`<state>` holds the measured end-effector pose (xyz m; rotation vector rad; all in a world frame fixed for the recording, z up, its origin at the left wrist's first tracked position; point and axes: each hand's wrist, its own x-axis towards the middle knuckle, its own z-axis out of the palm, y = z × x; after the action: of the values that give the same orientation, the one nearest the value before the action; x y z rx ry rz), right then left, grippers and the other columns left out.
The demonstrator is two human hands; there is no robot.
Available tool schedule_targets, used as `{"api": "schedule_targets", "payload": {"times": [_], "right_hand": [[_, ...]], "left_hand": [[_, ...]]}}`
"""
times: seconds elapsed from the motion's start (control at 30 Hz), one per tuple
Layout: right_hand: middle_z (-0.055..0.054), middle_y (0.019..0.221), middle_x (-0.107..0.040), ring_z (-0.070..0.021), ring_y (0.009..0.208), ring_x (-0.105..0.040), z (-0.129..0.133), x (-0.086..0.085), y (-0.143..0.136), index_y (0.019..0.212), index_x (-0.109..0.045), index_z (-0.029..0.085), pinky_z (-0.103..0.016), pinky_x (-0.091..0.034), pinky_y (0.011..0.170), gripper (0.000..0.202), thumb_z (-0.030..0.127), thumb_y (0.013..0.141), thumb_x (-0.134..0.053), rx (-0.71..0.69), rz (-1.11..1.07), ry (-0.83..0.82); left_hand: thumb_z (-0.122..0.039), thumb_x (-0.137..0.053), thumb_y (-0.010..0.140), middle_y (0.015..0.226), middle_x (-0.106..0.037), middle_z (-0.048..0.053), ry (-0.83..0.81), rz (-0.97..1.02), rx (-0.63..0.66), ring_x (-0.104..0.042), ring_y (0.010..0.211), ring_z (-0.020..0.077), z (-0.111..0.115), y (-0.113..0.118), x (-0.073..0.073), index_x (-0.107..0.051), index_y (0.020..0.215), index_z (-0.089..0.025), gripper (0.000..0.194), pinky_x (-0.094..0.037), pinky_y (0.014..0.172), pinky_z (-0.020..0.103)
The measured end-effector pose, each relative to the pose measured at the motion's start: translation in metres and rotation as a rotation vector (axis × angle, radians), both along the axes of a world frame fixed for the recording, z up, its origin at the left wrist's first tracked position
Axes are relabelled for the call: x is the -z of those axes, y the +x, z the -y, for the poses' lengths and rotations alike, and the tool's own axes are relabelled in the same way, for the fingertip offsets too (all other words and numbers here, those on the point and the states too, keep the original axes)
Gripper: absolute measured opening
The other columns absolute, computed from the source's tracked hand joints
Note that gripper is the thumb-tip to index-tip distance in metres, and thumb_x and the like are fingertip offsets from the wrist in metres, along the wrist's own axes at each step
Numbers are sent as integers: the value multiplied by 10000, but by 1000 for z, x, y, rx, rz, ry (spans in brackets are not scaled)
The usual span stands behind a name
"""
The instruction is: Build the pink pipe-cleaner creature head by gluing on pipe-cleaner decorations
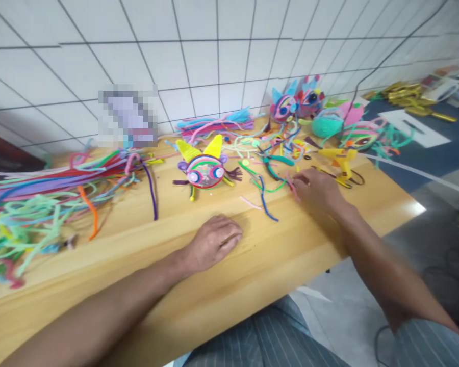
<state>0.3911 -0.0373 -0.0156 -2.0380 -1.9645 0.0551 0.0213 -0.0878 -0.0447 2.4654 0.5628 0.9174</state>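
My left hand (216, 242) rests closed on the wooden table, a thin brown piece (230, 238) between its fingers. Farther right, my right hand (315, 188) has its fingers bent down at a pink pipe cleaner (291, 187); whether it grips it is blurred. Beyond my left hand stands a decorated face figure (205, 173) with yellow ears and round eyes. Teal-handled pliers (279, 162) lie just behind my right hand, and a yellow glue gun (340, 162) is to its right. A blue pipe cleaner (266, 204) lies between the hands.
Heaped pipe cleaners (53, 188) cover the left of the wooden table (168, 300). Another bundle (214, 125) lies along the tiled wall. Finished figures (285, 108) and a green-and-pink one (329, 125) stand at the back right. A cable hangs at the right.
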Motion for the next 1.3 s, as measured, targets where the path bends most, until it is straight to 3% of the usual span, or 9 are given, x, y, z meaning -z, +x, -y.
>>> {"api": "schedule_targets", "payload": {"times": [0.2,0.33,0.47,0.63,0.7,0.93,1.1,1.2,1.3], "right_hand": [[-108,928,-770,-268,858,-699,-2,13,-2,907,-802,222,-378,-505,771,272,451,952,-661,-105,5,-65],[-132,922,-762,-288,912,-712,0,16,-1,857,-778,212,-402,-535,842,239,374,964,-639,-163,-19,13],[-112,1025,-813,-273,987,-735,7,1,14,960,-822,233,-390,-551,900,202,293,954,-629,-261,-93,-36],[-76,941,-833,-251,860,-727,0,-21,39,932,-841,228,-359,-519,785,238,306,950,-617,139,-68,13],[-88,944,-834,-258,855,-725,-10,-22,39,935,-844,218,-361,-509,773,252,335,953,-622,219,-22,0],[-150,939,-824,-300,911,-737,-33,-5,25,883,-811,179,-381,-514,811,194,238,924,-631,250,71,-141],[-109,947,-820,-242,844,-702,-24,-18,69,953,-777,197,-344,-511,769,187,250,934,-599,296,-54,36],[-92,951,-816,-213,804,-689,-17,-28,93,1046,-769,187,-332,-525,762,216,273,885,-653,216,-231,153],[-96,995,-826,-214,836,-706,-9,-28,101,1046,-790,183,-337,-524,793,230,242,872,-652,162,-204,124]], "left_hand": [[-195,-558,1116,920,-803,54,8,-36,-16,-737,866,189,-2,-1,-1,-688,1020,-192,162,-551,852,335],[-184,-573,1109,931,-797,49,-7,-21,2,-734,875,189,-2,-2,1,-677,1047,-196,121,-552,852,334],[-138,-593,1094,958,-784,34,-22,-1,-11,-723,885,176,-2,-3,4,-661,1100,-207,97,-548,862,327],[-122,-593,1089,989,-780,31,-42,-2,13,-720,912,170,-2,-5,4,-655,1113,-215,115,-546,868,322],[-126,-589,1091,998,-785,32,-49,-9,14,-729,921,171,-2,-5,3,-660,1112,-217,118,-549,870,323],[-106,-601,1081,983,-797,30,-46,18,16,-743,900,168,-3,-3,-1,-668,1114,-222,138,-555,853,308],[-116,-596,1088,993,-793,29,-33,3,18,-744,916,164,-3,-3,-3,-670,1134,-215,133,-559,860,299],[-115,-607,1083,994,-789,26,-23,-1,23,-739,923,159,-3,-4,-3,-667,1144,-211,129,-563,871,292],[-122,-613,1085,993,-785,27,-25,-13,24,-739,936,160,-3,-4,-3,-667,1158,-210,126,-564,870,292]]}}
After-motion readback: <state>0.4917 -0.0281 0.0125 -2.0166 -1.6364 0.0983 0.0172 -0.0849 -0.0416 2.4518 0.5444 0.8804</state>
